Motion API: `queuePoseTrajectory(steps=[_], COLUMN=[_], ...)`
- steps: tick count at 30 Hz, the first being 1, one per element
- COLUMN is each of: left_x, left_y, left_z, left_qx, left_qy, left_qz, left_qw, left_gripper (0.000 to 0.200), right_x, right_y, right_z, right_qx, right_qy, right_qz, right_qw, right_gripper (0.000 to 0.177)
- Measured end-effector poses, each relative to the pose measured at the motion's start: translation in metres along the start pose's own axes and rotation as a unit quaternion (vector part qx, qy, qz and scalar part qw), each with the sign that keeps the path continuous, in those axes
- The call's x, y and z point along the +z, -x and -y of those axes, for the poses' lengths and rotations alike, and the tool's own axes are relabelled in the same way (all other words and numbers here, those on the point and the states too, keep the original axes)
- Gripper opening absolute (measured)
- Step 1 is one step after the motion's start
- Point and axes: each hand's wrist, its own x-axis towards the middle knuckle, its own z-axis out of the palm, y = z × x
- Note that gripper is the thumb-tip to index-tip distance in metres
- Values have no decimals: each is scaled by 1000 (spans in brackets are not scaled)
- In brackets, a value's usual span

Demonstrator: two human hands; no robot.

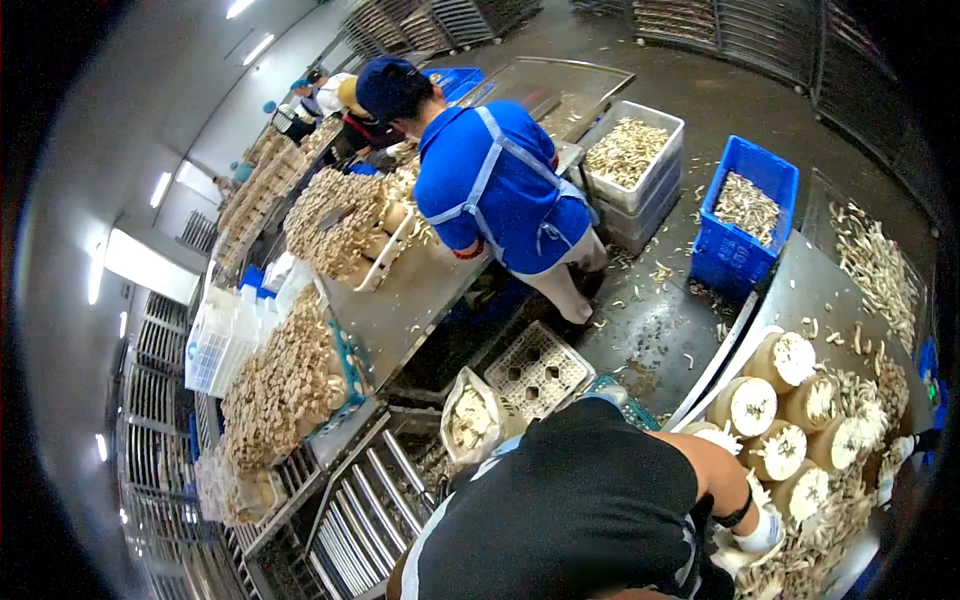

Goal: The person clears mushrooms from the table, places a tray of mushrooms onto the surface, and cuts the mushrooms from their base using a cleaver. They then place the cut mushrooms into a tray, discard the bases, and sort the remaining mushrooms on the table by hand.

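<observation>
At the lower right, my left hand (764,531), in a white glove with a dark band at the wrist, is beside pale cut mushrooms and the cylindrical mushroom blocks (753,406). Its fingers are hidden, so I cannot tell what they hold. My black sleeve and shoulder fill the bottom centre. I do not see my right hand. Loose mushrooms (835,515) lie around the blocks.
A co-worker in blue (510,185) bends over a metal table (405,305) with mushroom blocks. Nearby are a blue bin (735,245), a clear bin (640,185), a white crate (538,370), an open sack (472,420) and rollers (365,510). Another person's gloved hand shows at far right.
</observation>
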Motion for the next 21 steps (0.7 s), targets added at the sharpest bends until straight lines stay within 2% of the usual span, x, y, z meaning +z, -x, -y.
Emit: queuePoseTrajectory(steps=[7, 10, 12, 16, 18, 21], left_x=[37, 29, -9, -149, -223, -284], left_y=[-12, -24, -29, 25, 41, 15], left_z=[-104, -113, -66, 139, 221, 277], left_qx=[165, 184, 143, -104, -208, -278], left_qy=[0, -33, -87, -193, -229, -162], left_qz=[58, 55, 21, -66, -135, -260], left_qw=[985, 981, 986, 973, 941, 910], left_gripper=[33, 37, 40, 46, 49, 54], right_x=[-95, -119, -131, -125, -102, -53], right_y=[80, 110, 130, 153, 138, 66], right_z=[7, -10, -22, -73, -109, -149], right_qx=[-44, -51, -55, -72, -75, -53], right_qy=[-1, -32, -52, -112, -128, -103], right_qz=[-170, -227, -250, -271, -276, -279], right_qw=[984, 972, 965, 953, 950, 953], right_gripper=[25, 27, 28, 32, 33, 36])
